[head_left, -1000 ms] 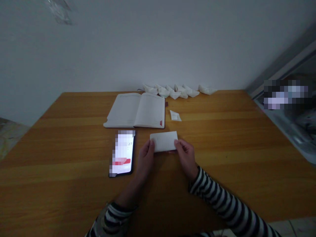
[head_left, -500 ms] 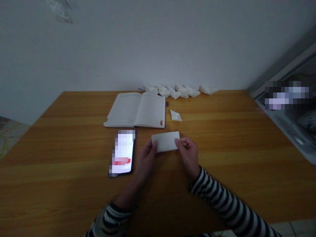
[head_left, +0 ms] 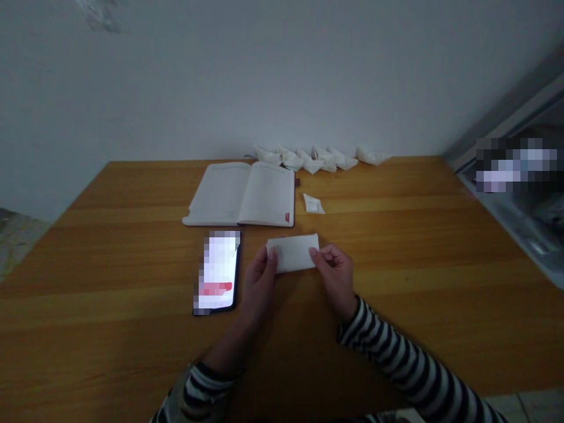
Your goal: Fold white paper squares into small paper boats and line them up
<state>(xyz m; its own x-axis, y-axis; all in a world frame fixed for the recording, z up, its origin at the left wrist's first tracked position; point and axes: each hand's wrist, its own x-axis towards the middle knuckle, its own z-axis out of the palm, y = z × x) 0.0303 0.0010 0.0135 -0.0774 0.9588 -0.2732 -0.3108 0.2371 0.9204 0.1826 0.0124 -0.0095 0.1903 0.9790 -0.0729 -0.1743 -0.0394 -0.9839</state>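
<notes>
- Paper [head_left: 294,254], a white rectangle, right there on your side of the notebook [head_left: 267,194], by its near right corner!
- Your left hand [head_left: 259,281] has one end pinched, thumb on top.
- Your right hand [head_left: 338,279] is clasping the other end, thumb on top too.
- Phone [head_left: 222,264] glowing, just your side of the notebook.
- Small folded piece [head_left: 314,204], just right of the notebook.
- And paper boats [head_left: 324,158] behind the notebook, stretching off to its right!

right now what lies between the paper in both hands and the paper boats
In the head view, a small folded paper and the open notebook's right page lie between them.
</notes>
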